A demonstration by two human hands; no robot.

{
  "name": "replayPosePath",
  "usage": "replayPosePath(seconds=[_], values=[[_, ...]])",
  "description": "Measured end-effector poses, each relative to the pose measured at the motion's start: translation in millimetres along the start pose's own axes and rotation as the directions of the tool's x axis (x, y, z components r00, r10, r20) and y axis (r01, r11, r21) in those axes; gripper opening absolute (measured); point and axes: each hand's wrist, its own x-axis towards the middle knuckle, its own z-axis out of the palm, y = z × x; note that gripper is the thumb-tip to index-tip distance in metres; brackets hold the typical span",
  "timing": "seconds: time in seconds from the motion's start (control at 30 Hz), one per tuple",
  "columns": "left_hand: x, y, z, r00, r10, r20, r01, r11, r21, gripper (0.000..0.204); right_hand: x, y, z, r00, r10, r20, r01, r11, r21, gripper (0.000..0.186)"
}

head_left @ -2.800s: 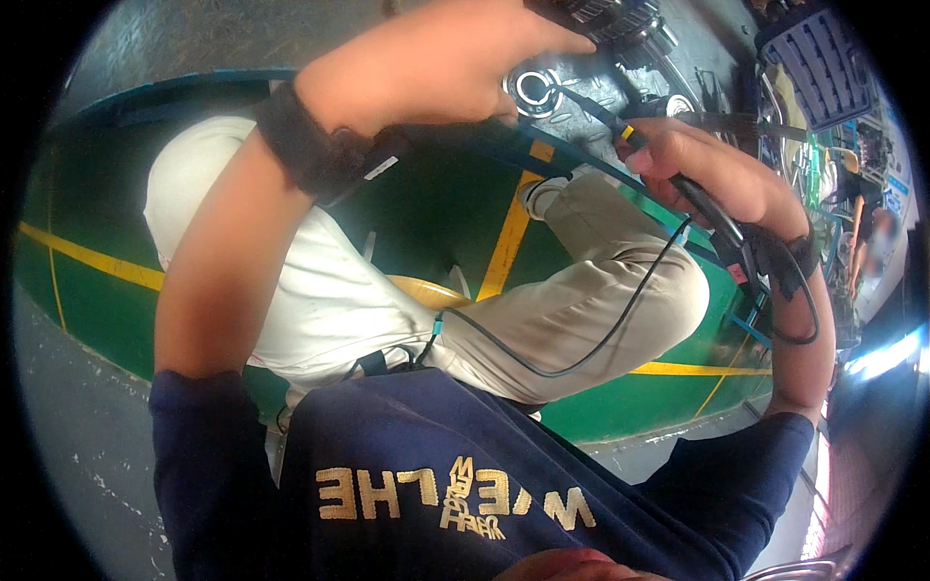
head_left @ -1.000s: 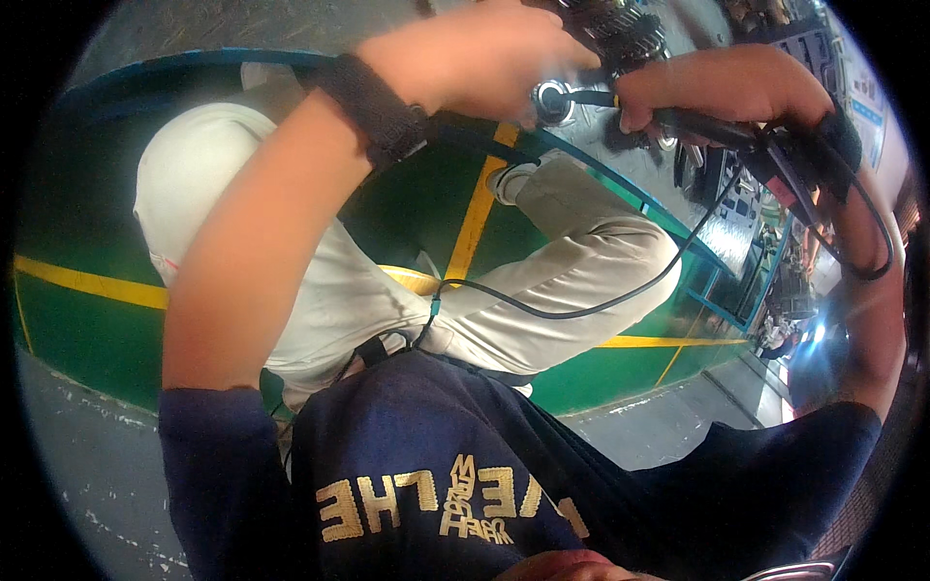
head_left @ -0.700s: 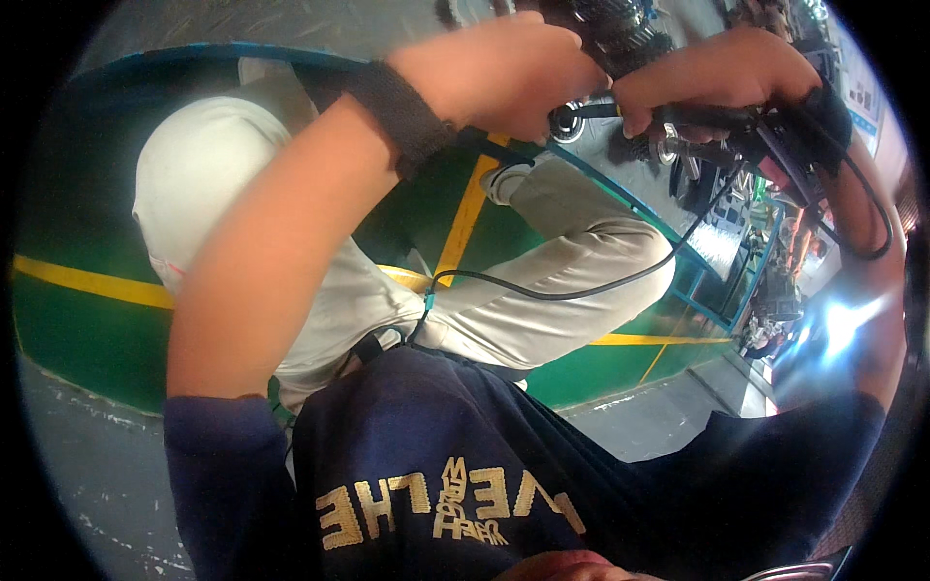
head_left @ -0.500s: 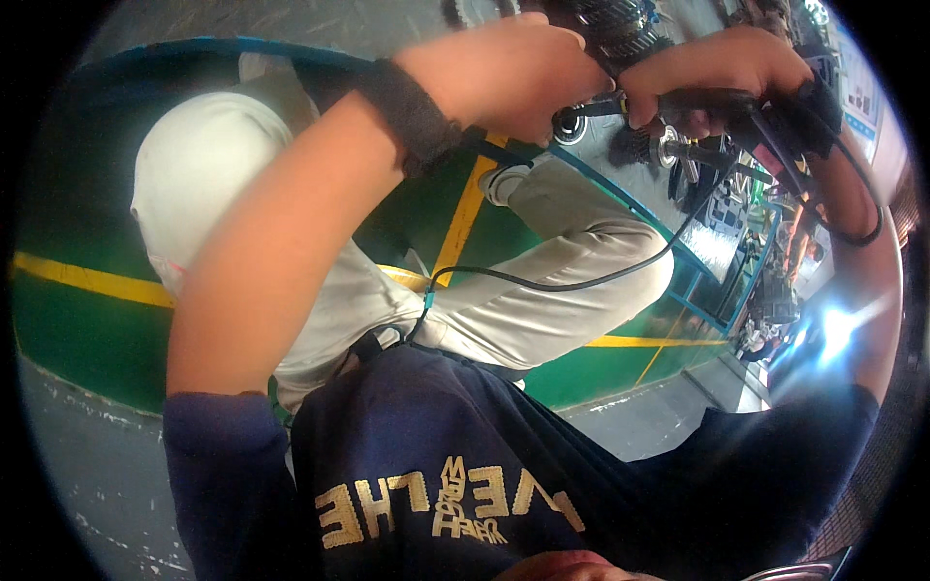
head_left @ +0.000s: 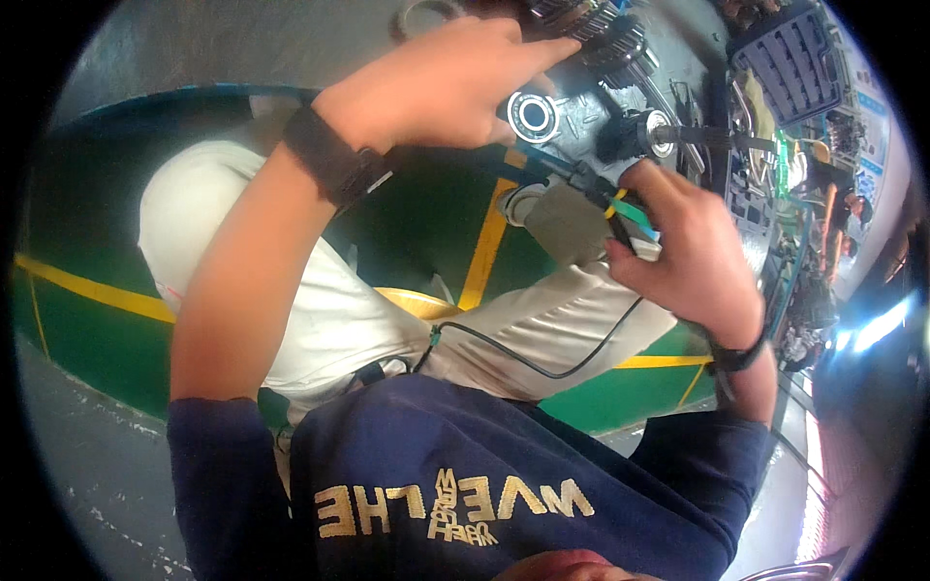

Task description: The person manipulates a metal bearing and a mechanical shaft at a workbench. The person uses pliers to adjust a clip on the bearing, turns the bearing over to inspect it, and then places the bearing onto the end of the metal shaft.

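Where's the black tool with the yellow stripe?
In the head view, the tool is right of centre, in the right hand, below and right of the metal ring.

I wear this camera on my head, the left one of a side-by-side pair, and it looks down past my chest. My navy shirt fills the lower middle, below my left hand and right hand, which reach toward the upper part of the view. Metal parts lie beyond my left hand, near the top rim. The fisheye takes in green floor below that hand and bends the blue edge left of it.
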Motion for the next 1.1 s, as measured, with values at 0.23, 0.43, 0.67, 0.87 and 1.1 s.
replayPosePath(seconds=[0.23, 0.43, 0.67, 0.87, 1.1], values=[[-8.2, -7.6, -1.6, 0.997, 0.064, -0.045, -0.061, 0.997, 0.055, 0.097, -0.7, 21.0, 70.4, 0.955, -0.066, -0.288, 0.072, 0.997, 0.008, 0.045], [-1.9, 6.8, -15.4, 0.997, 0.078, 0.001, -0.078, 0.996, 0.047, 0.095, 4.0, 40.9, 89.2, 0.925, -0.096, -0.368, 0.104, 0.995, 0.004, 0.046], [3.3, 7.2, -27.2, 0.994, 0.084, 0.072, -0.084, 0.996, -0.002, 0.077, 7.7, 47.4, 93.1, 0.939, -0.095, -0.33, 0.113, 0.993, 0.035, 0.045], [4.0, 8.8, -28.8, 0.989, 0.063, 0.135, -0.067, 0.997, 0.023, 0.086, 8.1, 49.1, 91.2, 0.939, -0.072, -0.337, 0.104, 0.991, 0.079, 0.045], [2.5, 7.6, -24.9, 0.988, 0.1, 0.116, -0.102, 0.995, 0.016, 0.085, 8.1, 50.8, 83.5, 0.979, -0.004, -0.205, 0.054, 0.97, 0.238, 0.047]])
